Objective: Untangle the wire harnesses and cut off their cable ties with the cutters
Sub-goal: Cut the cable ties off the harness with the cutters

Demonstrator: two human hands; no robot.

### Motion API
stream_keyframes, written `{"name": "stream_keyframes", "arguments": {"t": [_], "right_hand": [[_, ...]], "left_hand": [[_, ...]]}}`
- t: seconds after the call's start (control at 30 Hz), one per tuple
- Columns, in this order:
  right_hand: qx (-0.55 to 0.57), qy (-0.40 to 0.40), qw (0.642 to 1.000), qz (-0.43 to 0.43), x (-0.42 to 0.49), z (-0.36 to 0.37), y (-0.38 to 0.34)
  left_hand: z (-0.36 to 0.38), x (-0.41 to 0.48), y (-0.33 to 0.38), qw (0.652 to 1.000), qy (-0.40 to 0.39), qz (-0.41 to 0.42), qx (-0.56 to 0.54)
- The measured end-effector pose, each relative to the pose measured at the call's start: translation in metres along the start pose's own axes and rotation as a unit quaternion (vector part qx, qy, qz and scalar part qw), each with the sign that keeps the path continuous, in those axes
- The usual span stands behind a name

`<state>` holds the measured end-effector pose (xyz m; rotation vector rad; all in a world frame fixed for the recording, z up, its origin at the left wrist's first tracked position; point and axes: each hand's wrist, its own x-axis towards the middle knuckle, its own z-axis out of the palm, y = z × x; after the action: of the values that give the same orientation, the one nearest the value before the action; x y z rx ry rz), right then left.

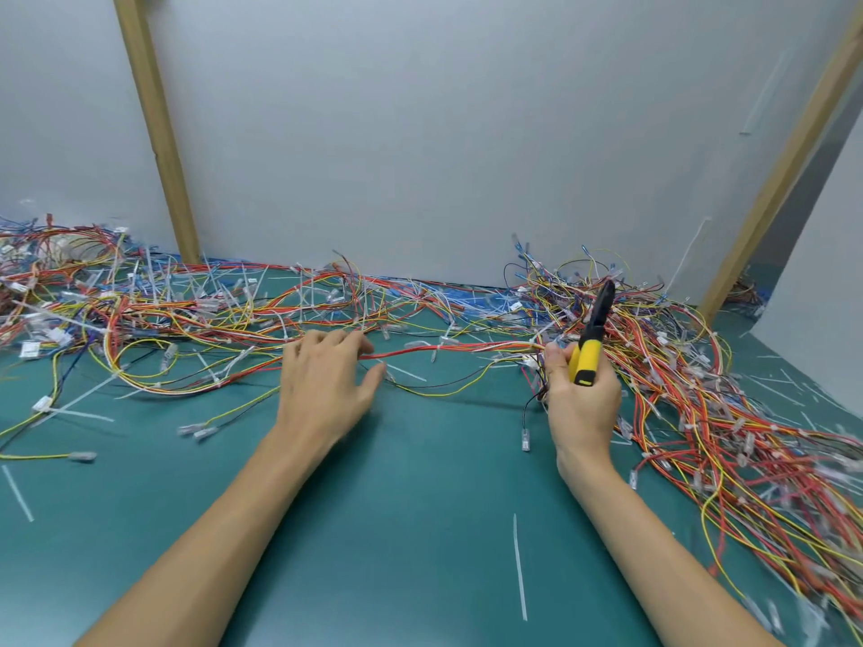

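Beyond a loose tie on the bench, my left hand is touching red wires with relaxed fingers while my right hand is gripping yellow cutters.

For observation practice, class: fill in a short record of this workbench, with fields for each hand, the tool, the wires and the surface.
Left hand: over the mat, fingertips at a red wire bundle
Right hand: grips the cutters, head pointing up
Wires: tangled heaps at left, back and right
Cut ties: loose on the mat
Backdrop: white panels, wooden posts
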<state>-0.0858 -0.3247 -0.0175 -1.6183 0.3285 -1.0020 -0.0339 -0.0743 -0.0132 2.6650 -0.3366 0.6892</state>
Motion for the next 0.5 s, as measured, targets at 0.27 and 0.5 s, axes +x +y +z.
{"name": "stream_keyframes", "arguments": {"t": [0.27, 0.5], "right_hand": [[0.063, -0.012, 0.995, 0.079, 0.002, 0.0, 0.002], [0.085, -0.083, 0.989, 0.089, -0.005, 0.003, 0.003]], "left_hand": [[-0.008, 0.001, 0.026, 0.955, 0.016, -0.043, -0.292], [-0.02, 0.001, 0.048, 0.737, -0.085, -0.192, -0.642]]}}
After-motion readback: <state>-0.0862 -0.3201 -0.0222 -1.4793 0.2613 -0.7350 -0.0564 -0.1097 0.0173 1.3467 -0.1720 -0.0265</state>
